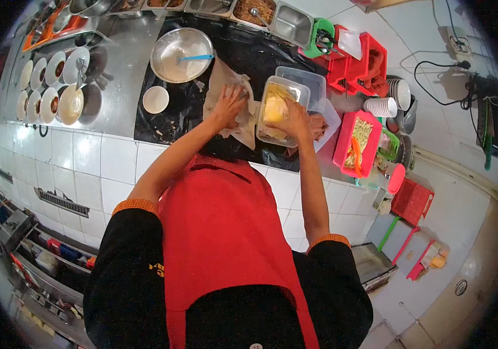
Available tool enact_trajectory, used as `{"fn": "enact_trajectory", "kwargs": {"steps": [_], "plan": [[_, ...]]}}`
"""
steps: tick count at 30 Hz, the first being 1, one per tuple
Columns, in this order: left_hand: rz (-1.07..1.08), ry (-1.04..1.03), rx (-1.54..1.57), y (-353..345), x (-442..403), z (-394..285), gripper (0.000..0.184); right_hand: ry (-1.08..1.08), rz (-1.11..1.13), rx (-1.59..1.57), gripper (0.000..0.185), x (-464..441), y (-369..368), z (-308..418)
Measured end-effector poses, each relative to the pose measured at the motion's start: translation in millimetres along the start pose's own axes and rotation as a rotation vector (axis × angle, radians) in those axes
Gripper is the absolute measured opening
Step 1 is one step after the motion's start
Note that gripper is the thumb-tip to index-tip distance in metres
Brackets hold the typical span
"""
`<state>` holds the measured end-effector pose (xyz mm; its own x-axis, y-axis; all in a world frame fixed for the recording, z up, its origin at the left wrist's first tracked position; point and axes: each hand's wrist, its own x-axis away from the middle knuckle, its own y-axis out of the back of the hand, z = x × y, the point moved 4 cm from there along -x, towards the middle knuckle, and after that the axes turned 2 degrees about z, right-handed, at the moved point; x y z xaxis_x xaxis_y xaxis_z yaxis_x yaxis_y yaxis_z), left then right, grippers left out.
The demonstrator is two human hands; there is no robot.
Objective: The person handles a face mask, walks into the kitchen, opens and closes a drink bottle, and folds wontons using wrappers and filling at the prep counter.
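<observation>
Left hand (231, 107), fingers spread, presses crinkled brown paper (217, 81); right fingers (281, 116) clamp a soft yellow slab (274, 109) over a clear rectangular tub (267, 130).

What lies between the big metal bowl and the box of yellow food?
A pale sheet, with the person's left hand on it, as the head view shows.

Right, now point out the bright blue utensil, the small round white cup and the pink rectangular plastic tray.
Bright blue utensil (199, 57): head view, on its handle.
Small round white cup (156, 100): head view, inside its mouth.
Pink rectangular plastic tray (345, 139): head view, on its left wall.
</observation>
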<state>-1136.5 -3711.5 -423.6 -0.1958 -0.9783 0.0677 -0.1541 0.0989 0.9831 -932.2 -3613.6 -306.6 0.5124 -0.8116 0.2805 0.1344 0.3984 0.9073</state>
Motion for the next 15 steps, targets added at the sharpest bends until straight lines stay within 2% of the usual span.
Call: {"fn": "enact_trajectory", "kwargs": {"steps": [2, 4, 6, 7, 8, 10, 12, 15], "plan": [[-0.038, -0.031, 0.040, 2, 4, -6, 0.119, -0.099, 0.009, 0.013, 0.095, 1, 3, -5], [0.205, -0.015, -0.032, 9, 11, -9, 0.115, -0.101, -0.005, 0.061, 0.099, 6, 1, -11], [0.247, -0.018, 0.006, -1, 11, -7, 0.117, -0.088, -0.009, 0.110, 0.102, 14, 2, -3], [0.288, -0.016, 0.048, -7, 13, -6, 0.118, -0.090, -0.048, 0.129, 0.098, 23, 4, 0], [0.292, -0.005, 0.050, 1, 15, -6, 0.118, -0.091, -0.086, 0.146, 0.094, 27, 6, 6], [0.138, -0.024, 0.033, 31, 15, -14, 0.134, -0.023, -0.070, 0.100, 0.089, 29, -13, -1], [0.173, -0.013, -0.017, 34, 8, -16, 0.138, 0.042, -0.063, 0.052, 0.083, 30, -21, 3], [0.194, -0.010, -0.053, 33, 4, -15, 0.140, -0.076, 0.032, 0.085, 0.076, 39, -34, 0]]}}
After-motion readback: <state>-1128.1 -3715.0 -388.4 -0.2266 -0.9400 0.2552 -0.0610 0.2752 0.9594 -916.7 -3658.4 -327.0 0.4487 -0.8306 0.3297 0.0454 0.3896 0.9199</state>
